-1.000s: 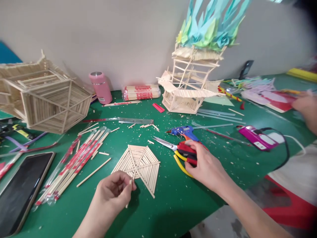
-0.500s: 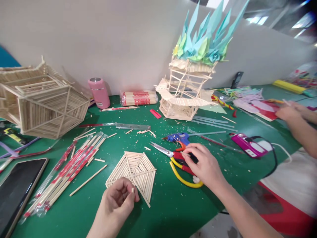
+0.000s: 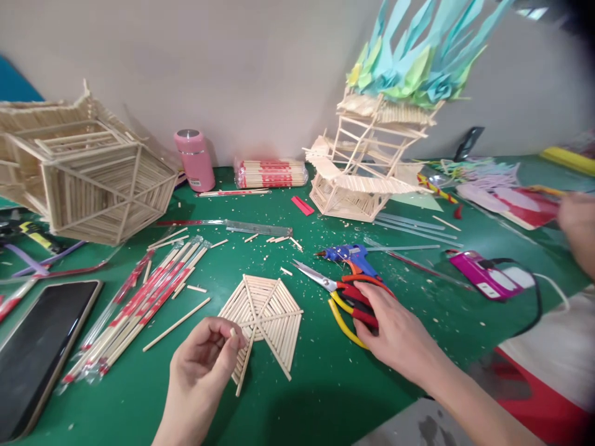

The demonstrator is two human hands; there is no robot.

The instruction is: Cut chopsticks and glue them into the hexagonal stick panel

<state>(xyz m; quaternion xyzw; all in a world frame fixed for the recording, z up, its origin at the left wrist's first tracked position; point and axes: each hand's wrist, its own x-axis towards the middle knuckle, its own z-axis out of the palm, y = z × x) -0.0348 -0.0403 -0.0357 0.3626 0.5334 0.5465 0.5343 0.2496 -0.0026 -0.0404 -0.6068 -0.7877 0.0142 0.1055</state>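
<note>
My left hand [image 3: 199, 365] is closed in a pinch on a short piece of wooden stick [image 3: 233, 333], held over the near left edge of a flat polygonal stick panel [image 3: 264, 316]. Sticks run out from the panel's centre like spokes, with rows of sticks between them; its near side has an unfilled gap. My right hand [image 3: 395, 328] lies over the handles of scissors [image 3: 320, 277], fingers stretched and thumb apart, touching them. Red, yellow and black handles overlap there, partly hidden by the hand. Just behind lies a blue glue gun [image 3: 348, 254].
Wrapped sticks [image 3: 139, 303] and a phone [image 3: 51, 353] lie left. Behind stand a large stick model [image 3: 111, 192], a pink bottle [image 3: 195, 161] and a stick tower [image 3: 372, 155] topped with paper leaves. A purple power bank-like box [image 3: 483, 275] and another person's hand [image 3: 576, 223] are at right.
My right hand has gone from a pinch above the tools to fingers spread over their handles. My left hand has shifted left with the stick piece, uncovering more of the panel.
</note>
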